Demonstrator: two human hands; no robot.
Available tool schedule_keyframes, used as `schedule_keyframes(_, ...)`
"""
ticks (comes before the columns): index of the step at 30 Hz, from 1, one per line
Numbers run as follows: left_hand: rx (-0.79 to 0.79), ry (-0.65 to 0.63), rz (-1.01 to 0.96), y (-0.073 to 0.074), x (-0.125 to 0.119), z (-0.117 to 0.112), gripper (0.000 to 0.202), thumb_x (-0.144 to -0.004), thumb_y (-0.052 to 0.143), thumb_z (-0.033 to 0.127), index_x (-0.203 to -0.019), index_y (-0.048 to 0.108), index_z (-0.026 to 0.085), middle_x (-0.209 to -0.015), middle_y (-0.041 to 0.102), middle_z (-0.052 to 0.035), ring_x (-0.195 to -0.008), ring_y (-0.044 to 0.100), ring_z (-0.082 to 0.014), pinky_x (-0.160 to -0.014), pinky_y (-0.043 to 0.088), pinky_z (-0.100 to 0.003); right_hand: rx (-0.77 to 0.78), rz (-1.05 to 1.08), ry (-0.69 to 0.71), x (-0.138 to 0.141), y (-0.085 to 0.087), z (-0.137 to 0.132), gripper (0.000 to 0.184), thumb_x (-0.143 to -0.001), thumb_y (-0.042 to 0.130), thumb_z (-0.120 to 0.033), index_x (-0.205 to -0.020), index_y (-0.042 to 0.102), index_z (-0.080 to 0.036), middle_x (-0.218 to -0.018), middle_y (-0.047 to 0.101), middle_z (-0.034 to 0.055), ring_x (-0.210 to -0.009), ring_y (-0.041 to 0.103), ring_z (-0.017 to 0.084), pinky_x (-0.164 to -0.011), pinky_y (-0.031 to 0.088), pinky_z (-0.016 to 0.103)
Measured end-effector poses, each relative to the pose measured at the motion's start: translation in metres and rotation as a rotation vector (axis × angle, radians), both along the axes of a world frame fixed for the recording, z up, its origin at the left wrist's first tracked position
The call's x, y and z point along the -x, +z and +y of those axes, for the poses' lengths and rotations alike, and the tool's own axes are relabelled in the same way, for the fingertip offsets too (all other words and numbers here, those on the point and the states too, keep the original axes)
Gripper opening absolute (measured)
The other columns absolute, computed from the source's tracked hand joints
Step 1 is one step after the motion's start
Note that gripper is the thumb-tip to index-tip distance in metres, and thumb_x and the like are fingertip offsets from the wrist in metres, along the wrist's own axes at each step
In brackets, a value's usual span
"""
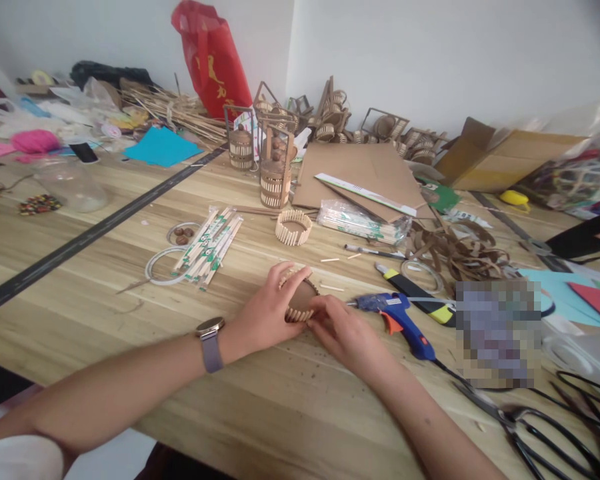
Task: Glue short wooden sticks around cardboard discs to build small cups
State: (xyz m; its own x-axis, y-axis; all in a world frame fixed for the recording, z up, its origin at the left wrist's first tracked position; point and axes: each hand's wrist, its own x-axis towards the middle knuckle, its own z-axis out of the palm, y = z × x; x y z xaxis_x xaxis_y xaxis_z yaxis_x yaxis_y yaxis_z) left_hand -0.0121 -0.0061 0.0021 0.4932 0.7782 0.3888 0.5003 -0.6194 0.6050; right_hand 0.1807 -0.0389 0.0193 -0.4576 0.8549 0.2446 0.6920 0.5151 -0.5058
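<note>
Both my hands rest on a wooden table [260, 407] around a small round piece of brown cardboard ringed with short wooden sticks [300, 301]. My left hand [269, 310], with a watch on the wrist, curls over its left side with fingers closed on the rim. My right hand [344, 333] presses its fingertips against the lower right edge. A blue glue gun [397, 317] lies just right of my right hand.
A finished stick ring [293, 227] and packs of wrapped chopsticks [207, 248] lie beyond my hands. Small stick lanterns [275, 175], cardboard sheets [360, 177], brown strips [455, 250], a utility knife [415, 293] and black scissors [540, 433] are around. A red bag [215, 57] stands at the wall.
</note>
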Motion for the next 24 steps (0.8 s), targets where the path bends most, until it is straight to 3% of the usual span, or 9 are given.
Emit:
schedule_keyframes(3,0.023,0.013,0.006,0.003,0.003,0.001,0.087,-0.072,0.074,0.015,-0.145,0.027,0.027,-0.144,0.03,-0.0156,-0.138,0.033,-0.0357,-0.11,0.039,-0.056,-0.057,-0.024,-0.055,-0.011,0.01,-0.001,0.024,-0.09,0.052,-0.022,-0.114,0.053,-0.021,-0.096,0.068,0.0081,-0.079,0.064,0.021,-0.07,0.052,0.034)
schedule_keyframes(6,0.058,0.03,0.035,0.005,0.006,0.001,0.092,-0.069,0.076,0.012,-0.145,0.026,0.029,-0.146,0.027,-0.0143,-0.139,0.031,-0.0365,-0.111,0.037,-0.057,-0.117,-0.043,-0.146,-0.034,0.019,-0.004,0.016,-0.093,0.047,-0.028,-0.101,0.059,-0.021,-0.086,0.068,0.0073,-0.074,0.063,0.021,-0.068,0.05,0.033)
schedule_keyframes(11,0.091,0.045,0.05,0.004,0.006,0.0,0.104,-0.062,0.086,0.019,-0.145,0.024,0.03,-0.147,0.024,-0.0151,-0.14,0.029,-0.0393,-0.112,0.035,-0.06,-0.15,-0.165,-0.506,-0.083,0.02,-0.015,0.029,-0.091,0.043,-0.043,-0.079,0.061,-0.024,-0.072,0.065,0.0069,-0.065,0.062,0.023,-0.058,0.046,0.035)
schedule_keyframes(15,0.065,0.078,0.031,0.003,0.002,-0.001,0.107,-0.062,0.087,0.02,-0.146,0.021,0.027,-0.147,0.025,-0.0164,-0.141,0.028,-0.0381,-0.114,0.033,-0.058,-0.019,-0.239,-0.744,-0.109,0.01,-0.02,0.038,-0.084,0.047,-0.058,-0.079,0.062,-0.023,-0.074,0.069,0.0101,-0.063,0.065,0.028,-0.057,0.047,0.039)
schedule_keyframes(19,0.033,0.078,0.029,0.003,-0.001,-0.002,0.104,-0.067,0.081,0.017,-0.148,0.016,0.027,-0.147,0.027,-0.0164,-0.141,0.027,-0.0369,-0.114,0.033,-0.057,0.142,-0.274,-0.694,-0.119,-0.001,-0.016,0.04,-0.077,0.055,-0.059,-0.083,0.066,-0.021,-0.08,0.074,0.0135,-0.071,0.069,0.032,-0.06,0.05,0.04)
schedule_keyframes(24,0.004,0.098,0.068,0.0,-0.002,0.0,0.101,-0.07,0.076,0.016,-0.148,0.013,0.026,-0.147,0.026,-0.0169,-0.142,0.025,-0.0359,-0.114,0.032,-0.057,0.201,-0.275,-0.667,-0.122,-0.006,-0.012,0.04,-0.076,0.052,-0.054,-0.087,0.067,-0.019,-0.091,0.075,0.0162,-0.08,0.07,0.034,-0.066,0.051,0.041)
